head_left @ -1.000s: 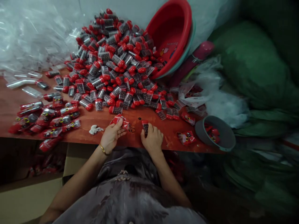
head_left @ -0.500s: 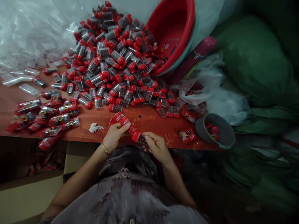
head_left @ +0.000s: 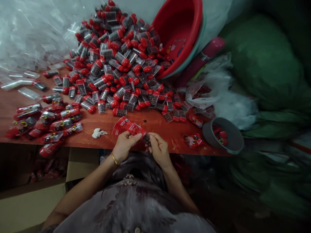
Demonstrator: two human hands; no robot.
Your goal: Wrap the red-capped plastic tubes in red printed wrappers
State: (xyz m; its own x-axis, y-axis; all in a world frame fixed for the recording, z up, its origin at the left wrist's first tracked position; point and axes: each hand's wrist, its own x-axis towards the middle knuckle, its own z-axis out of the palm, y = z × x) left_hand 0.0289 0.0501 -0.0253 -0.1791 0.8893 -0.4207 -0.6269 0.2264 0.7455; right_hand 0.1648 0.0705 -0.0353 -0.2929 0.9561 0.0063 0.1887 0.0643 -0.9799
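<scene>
Between thumb and fingers, my left hand (head_left: 125,145) pinches red printed plastic sleeves (head_left: 125,125), which fan out above it. My right hand (head_left: 160,150) grips a small clear tube of dark pellets (head_left: 146,140) by its lower end. The tube's upper end meets the edge of a sleeve, and its red cap is hidden there. Beyond both hands rises a large heap of similar red-capped tubes (head_left: 107,82). Left of my left hand lies a crumpled white scrap (head_left: 98,133).
Red wrapped tubes (head_left: 60,124) are piled at the table's left front edge, above an open cardboard box (head_left: 31,202). A grey bowl (head_left: 236,139) with red pieces stands right, near a clear plastic bag (head_left: 218,87). A red basin (head_left: 197,22) leans behind.
The hands have come closer together, the left moving right. The tube's red cap, visible before, is now covered by the sleeve.
</scene>
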